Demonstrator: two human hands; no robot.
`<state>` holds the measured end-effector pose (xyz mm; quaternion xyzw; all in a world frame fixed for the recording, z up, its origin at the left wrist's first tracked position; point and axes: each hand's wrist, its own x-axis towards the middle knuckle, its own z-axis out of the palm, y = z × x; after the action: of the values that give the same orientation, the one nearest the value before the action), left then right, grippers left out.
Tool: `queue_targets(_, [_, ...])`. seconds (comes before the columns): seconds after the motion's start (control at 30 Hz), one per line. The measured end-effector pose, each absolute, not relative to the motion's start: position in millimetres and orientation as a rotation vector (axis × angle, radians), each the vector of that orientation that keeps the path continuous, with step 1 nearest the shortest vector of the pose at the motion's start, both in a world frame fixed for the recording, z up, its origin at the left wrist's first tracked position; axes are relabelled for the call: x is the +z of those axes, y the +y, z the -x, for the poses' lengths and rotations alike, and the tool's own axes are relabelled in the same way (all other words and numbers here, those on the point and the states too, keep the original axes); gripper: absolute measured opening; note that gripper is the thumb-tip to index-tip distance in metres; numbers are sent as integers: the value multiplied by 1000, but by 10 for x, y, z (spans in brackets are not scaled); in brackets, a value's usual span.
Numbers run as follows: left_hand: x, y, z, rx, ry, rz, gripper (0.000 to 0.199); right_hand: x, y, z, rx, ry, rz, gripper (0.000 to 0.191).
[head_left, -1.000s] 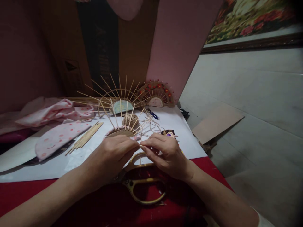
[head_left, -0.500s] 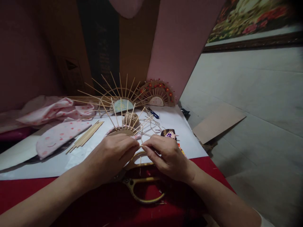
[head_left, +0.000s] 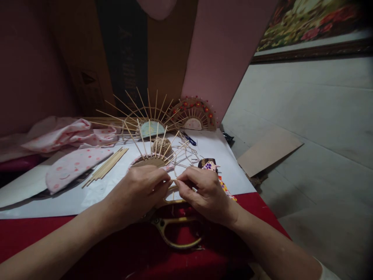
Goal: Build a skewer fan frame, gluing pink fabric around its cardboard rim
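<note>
**Fingertips pinch a thin strand (head_left: 174, 179)**

Left hand (head_left: 138, 190) and right hand (head_left: 205, 192) grip it, nearly meeting. At eleven o'clock, slim sticks (head_left: 150, 138) fan from a brown half-round base (head_left: 148, 161), partly hidden by the left knuckles; behind sits a rough twine ball (head_left: 162, 146). Gold-handled scissors (head_left: 163, 229) lie at six.

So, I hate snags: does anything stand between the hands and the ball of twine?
Yes: beyond the left hand and right hand, sticks of the half-round piece fan up before the twine ball.
</note>
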<state>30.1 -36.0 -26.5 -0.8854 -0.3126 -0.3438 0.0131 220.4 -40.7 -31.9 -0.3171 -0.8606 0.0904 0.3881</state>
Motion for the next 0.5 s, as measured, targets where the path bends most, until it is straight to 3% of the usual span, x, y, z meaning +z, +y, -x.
queue_targets(0.5, [-346,-332,-329,-1023,-1038,2700,19,-391,-429,-2126,201,-2090,913,16])
